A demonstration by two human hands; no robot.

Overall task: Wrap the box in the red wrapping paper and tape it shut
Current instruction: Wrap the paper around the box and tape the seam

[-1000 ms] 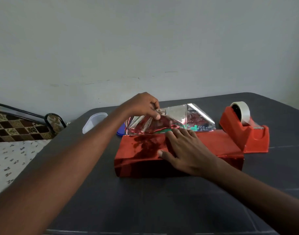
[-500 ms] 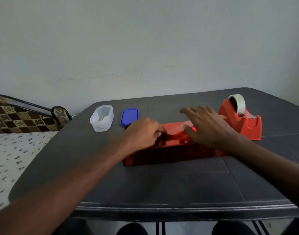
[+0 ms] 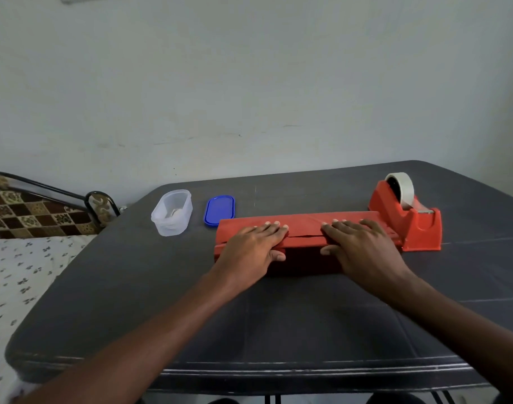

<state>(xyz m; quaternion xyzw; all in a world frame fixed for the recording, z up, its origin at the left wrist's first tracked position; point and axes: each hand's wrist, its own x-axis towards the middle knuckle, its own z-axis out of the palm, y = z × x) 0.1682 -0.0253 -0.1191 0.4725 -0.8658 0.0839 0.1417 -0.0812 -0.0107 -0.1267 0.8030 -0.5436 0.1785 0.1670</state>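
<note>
Both hands flat on the box, mid-table, covered in red wrapping paper. Left hand and right hand have fingers straight, pressing the top, thumbs on the near face. Paper seam visible between them. Tape dispenser touches the box's right end. Clear container and blue lid sit far left.
</note>
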